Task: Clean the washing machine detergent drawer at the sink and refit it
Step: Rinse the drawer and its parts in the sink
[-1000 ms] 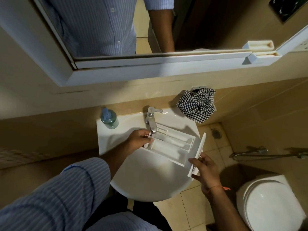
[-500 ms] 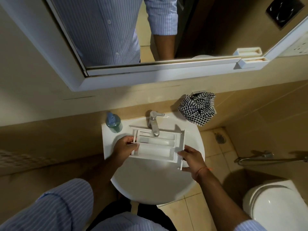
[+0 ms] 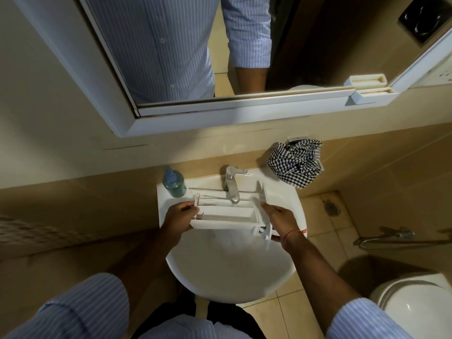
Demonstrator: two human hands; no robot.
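Observation:
A white plastic detergent drawer [image 3: 230,214] with long compartments lies crosswise over the white sink [image 3: 230,270], its far side under the chrome tap [image 3: 232,184]. My left hand [image 3: 179,216] grips the drawer's left end. My right hand [image 3: 278,216] holds the right end, where the front panel stands upright. No water can be seen running from the tap.
A green soap bottle [image 3: 174,183] stands on the sink's back left corner. A black-and-white checked cloth [image 3: 296,162] hangs on the wall to the right. A toilet [image 3: 413,307] sits at lower right, with a hose tap [image 3: 396,237] on the wall above it. A mirror [image 3: 195,52] hangs above.
The drawer has turned from a slant to lying straight across the basin and moved nearer under the tap. My right hand shifted in to the drawer's right end.

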